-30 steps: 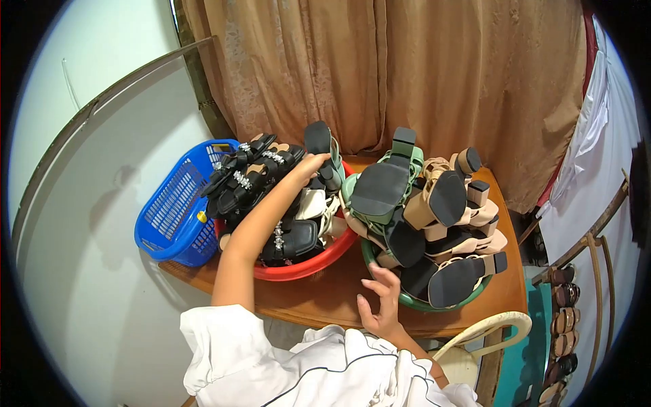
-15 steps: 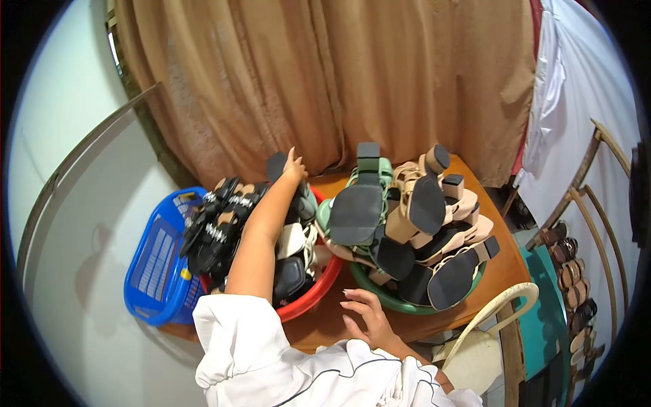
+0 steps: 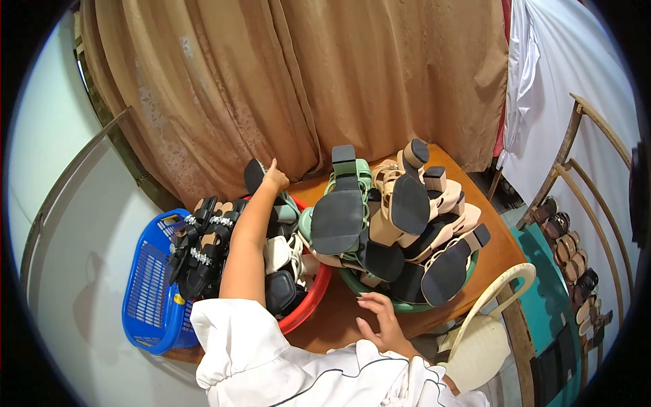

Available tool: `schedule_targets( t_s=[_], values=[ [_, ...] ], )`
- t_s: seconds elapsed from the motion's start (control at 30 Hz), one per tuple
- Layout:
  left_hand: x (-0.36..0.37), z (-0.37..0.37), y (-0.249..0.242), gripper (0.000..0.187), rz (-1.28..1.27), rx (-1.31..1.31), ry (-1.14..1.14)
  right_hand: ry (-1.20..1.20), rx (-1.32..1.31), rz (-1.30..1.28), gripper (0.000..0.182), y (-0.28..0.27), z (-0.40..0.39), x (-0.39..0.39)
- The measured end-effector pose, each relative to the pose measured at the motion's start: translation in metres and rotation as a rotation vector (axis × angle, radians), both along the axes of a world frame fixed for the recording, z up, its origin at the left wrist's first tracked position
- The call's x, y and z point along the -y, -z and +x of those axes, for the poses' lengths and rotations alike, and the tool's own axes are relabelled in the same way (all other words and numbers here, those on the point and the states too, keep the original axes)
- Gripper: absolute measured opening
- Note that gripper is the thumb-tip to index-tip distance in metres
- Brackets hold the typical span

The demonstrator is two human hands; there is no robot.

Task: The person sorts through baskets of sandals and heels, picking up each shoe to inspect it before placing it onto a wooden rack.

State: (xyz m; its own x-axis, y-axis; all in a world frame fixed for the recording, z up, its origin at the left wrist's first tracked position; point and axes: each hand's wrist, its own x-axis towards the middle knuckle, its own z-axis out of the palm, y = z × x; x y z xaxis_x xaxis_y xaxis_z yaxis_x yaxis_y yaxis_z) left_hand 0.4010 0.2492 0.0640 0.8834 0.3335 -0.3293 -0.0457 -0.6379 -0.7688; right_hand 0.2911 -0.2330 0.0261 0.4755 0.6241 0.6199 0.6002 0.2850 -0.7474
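Note:
My left hand (image 3: 275, 179) is stretched over the far rim of the red basin (image 3: 319, 288). Its fingers are closed on a black-soled sandal (image 3: 254, 176), whose sole stands up beside the curtain; the hand covers much of that sandal. Under and beside my left forearm lie black sandals with sparkling straps (image 3: 203, 254) and white sandals (image 3: 279, 252). My right hand (image 3: 383, 324) hangs over the table's front edge, fingers apart and loosely bent, holding nothing. Closest to it is the green basin (image 3: 417, 307), heaped with green heeled sandals (image 3: 339, 214) and beige heeled sandals (image 3: 410, 203).
A blue plastic basket (image 3: 152, 292) stands at the left of the wooden table (image 3: 468, 178). A brown curtain (image 3: 380, 74) hangs behind. A cream chair (image 3: 481, 353) is at the front right. More sandals (image 3: 575, 264) line the right side by a wooden frame (image 3: 576, 129).
The view has shifted slightly, so the scene sits further left and lower. The raised finger of my left hand has lowered around the sandal. My right hand stays near the table edge.

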Motion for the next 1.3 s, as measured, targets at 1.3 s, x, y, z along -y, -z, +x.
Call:
schedule_targets(
  t_s=[1.3],
  values=[
    [0.294, 0.020, -0.242, 0.024, -0.009, 1.167, 1.771, 0.869, 0.713, 0.208, 0.033, -0.077, 0.078, 0.085]
  ],
)
